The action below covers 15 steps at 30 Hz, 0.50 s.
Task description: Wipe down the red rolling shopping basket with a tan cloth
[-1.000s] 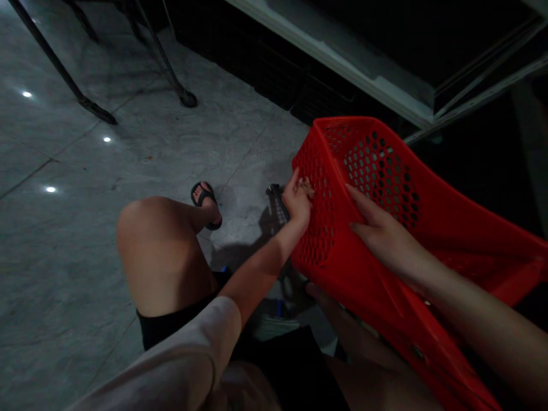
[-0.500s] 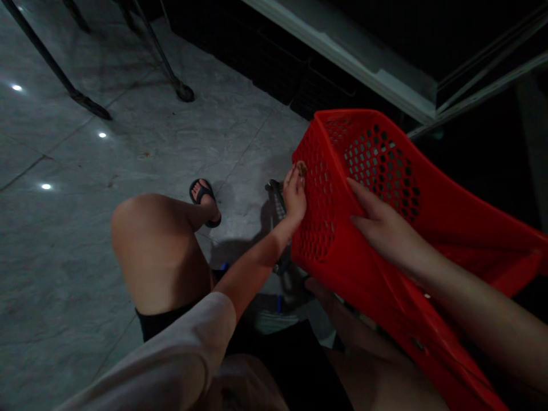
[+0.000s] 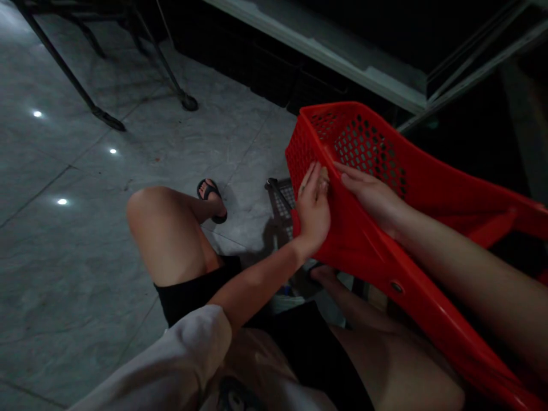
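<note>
A red plastic shopping cart (image 3: 355,240) with honeycomb-like holes in its end stands tilted across my view, at my right. My left hand (image 3: 314,208) presses against the outside of its near wall by the corner. Under those fingers shows the edge of a small brownish wad (image 3: 324,173), mostly hidden; I cannot make out its exact kind. My right hand (image 3: 372,197) holds the near top rim, fingers on the inner side and thumb at the edge. Both hands are close together, with the rim between them.
Dark metal legs with a caster (image 3: 189,103) stand at the upper left. Black crates (image 3: 274,74) line the wall under a pale ledge (image 3: 342,57). A dark grid rack (image 3: 280,200) lies low beside the cart. My sandalled foot (image 3: 212,200) rests on the grey tiled floor (image 3: 85,240).
My left hand has moved with the brownish wad from the perforated end round to the near side wall. The right hand has shifted slightly up-left along the rim.
</note>
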Tool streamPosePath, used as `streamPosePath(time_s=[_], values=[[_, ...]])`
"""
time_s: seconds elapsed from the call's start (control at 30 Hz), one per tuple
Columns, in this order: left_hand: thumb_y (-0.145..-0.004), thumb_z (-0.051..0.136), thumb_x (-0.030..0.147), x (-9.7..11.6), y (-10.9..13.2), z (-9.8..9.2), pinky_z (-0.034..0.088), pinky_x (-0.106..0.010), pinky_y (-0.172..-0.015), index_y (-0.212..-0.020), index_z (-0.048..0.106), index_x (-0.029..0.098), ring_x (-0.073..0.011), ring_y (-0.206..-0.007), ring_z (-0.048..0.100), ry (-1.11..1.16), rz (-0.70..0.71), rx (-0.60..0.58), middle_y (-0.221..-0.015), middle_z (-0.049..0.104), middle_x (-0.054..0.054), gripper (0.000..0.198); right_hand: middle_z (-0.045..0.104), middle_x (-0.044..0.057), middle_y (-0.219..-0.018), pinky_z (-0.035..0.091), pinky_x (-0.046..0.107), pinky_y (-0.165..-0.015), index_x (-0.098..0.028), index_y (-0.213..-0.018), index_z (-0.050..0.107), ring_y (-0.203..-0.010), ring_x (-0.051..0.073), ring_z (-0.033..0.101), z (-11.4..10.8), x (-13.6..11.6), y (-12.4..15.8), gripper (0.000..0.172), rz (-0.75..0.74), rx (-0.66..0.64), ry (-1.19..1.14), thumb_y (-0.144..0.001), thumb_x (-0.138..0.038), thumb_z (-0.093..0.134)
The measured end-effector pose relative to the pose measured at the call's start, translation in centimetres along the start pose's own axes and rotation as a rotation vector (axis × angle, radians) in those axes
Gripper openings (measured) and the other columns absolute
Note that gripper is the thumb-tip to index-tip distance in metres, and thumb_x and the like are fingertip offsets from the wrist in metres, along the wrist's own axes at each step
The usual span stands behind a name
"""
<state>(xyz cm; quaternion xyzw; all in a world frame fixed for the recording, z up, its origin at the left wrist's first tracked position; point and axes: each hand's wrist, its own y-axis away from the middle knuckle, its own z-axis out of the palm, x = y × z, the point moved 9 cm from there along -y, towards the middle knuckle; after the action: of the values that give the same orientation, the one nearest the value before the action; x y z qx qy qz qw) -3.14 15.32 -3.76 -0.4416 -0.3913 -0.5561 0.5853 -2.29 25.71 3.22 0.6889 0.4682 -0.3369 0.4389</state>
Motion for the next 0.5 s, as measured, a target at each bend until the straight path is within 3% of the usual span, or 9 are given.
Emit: streamPosePath(time_s=[0.07,0.13,0.23,0.3,0.37,0.43,0.5], values=[[-0.106,0.048,0.019,1.5,-2.3,0.7,0.028,-0.042,-0.133,-0.15,0.057,0.023,-0.0201,-0.157,0.04,0.009,0.059,0.023,-0.165,0.049,-0.007,0.045,0.064,0.002,-0.151,0.04,0.054,-0.127,-0.033,-0.136,0.068,-0.149,0.024,0.051,0.1,0.1,0.1,0.041,0.058,0.027,-0.076,-0.103,-0.043,0.045],[-0.106,0.047,0.019,1.8,-1.7,0.7,0.028,-0.045,-0.133,-0.151,0.056,0.024,-0.0201,-0.156,0.041,0.002,0.029,0.037,-0.164,0.05,-0.006,0.046,0.064,0.003,-0.151,0.04,0.051,-0.127,-0.031,-0.135,0.068,-0.15,0.023,0.05,0.4,0.1,0.1,0.047,0.115,0.037,-0.134,-0.106,-0.052,0.036],[-0.108,0.047,0.025,2.4,4.7,0.8,0.028,-0.049,-0.134,-0.156,0.05,0.031,-0.0204,-0.158,0.038,0.027,-0.053,-0.104,-0.167,0.046,-0.001,0.049,0.065,0.005,-0.15,0.042,0.051,-0.126,-0.03,-0.14,0.063,-0.147,0.024,0.054,0.6,0.5,0.0,0.056,0.182,0.029,-0.179,-0.107,-0.059,0.028],[-0.11,0.044,0.03,3.4,10.5,1.0,0.031,-0.049,-0.134,-0.159,0.046,0.034,-0.0214,-0.158,0.037,0.062,-0.087,-0.249,-0.17,0.039,0.001,0.05,0.067,0.007,-0.147,0.047,0.052,-0.122,-0.029,-0.142,0.061,-0.144,0.025,0.057,0.5,0.4,-0.1,0.061,0.163,0.008,-0.154,-0.106,-0.062,0.025],[-0.11,0.042,0.031,4.7,14.7,1.2,0.035,-0.049,-0.133,-0.159,0.046,0.037,-0.0219,-0.158,0.037,0.081,-0.081,-0.343,-0.17,0.041,0.002,0.049,0.069,0.007,-0.144,0.051,0.053,-0.117,-0.029,-0.144,0.061,-0.14,0.027,0.061,0.4,0.4,-0.1,0.064,0.125,-0.026,-0.089,-0.106,-0.064,0.022],[-0.111,0.041,0.031,5.5,15.4,1.4,0.034,-0.049,-0.133,-0.157,0.048,0.04,-0.0217,-0.158,0.036,0.082,-0.045,-0.362,-0.168,0.043,0.003,0.048,0.071,0.007,-0.141,0.055,0.052,-0.112,-0.03,-0.145,0.06,-0.135,0.027,0.065,0.2,0.5,-0.1,0.066,0.083,-0.054,-0.008,-0.106,-0.065,0.02],[-0.111,0.039,0.03,5.5,12.5,1.6,0.029,-0.05,-0.136,-0.158,0.048,0.04,-0.0218,-0.16,0.034,0.073,0.013,-0.311,-0.168,0.044,0.003,0.048,0.074,0.007,-0.135,0.059,0.05,-0.108,-0.031,-0.146,0.06,-0.127,0.027,0.07,0.0,0.0,0.1,0.067,-0.029,-0.051,0.141,-0.106,-0.064,0.017]])
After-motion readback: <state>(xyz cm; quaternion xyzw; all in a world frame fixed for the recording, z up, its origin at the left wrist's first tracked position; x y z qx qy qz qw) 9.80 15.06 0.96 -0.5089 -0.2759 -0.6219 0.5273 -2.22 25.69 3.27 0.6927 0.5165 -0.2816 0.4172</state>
